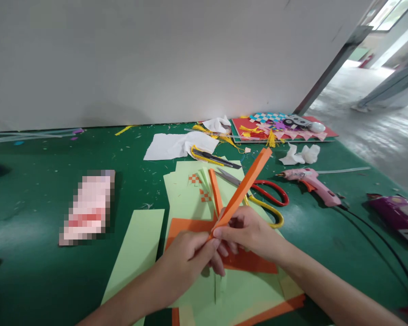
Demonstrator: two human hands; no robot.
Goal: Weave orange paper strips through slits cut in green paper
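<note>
Folded orange paper strips [246, 185] rise from between my two hands, with light green paper strips [206, 179] woven among them. My left hand [194, 253] pinches the strips at their lower crossing. On the right, my right hand [250, 230] grips the long orange strip near its base with thumb and fingers. The exact crossing is partly hidden by my fingers. Beneath both hands lie an orange paper sheet [185, 225] and stacked light green sheets [177, 192]. Small orange-and-green checked woven pieces [205, 195] rest behind the strips. Scissors [229, 176] with red and yellow handles lie beside my right hand.
A yellow-and-black utility knife [215, 158] lies behind the paper, near white tissue [163, 146]. To the right are a pink glue gun [321, 188] with a black cord and a purple device [392, 210]. A red board [238, 129] carries crafts. A pixelated pink item [90, 203] lies left.
</note>
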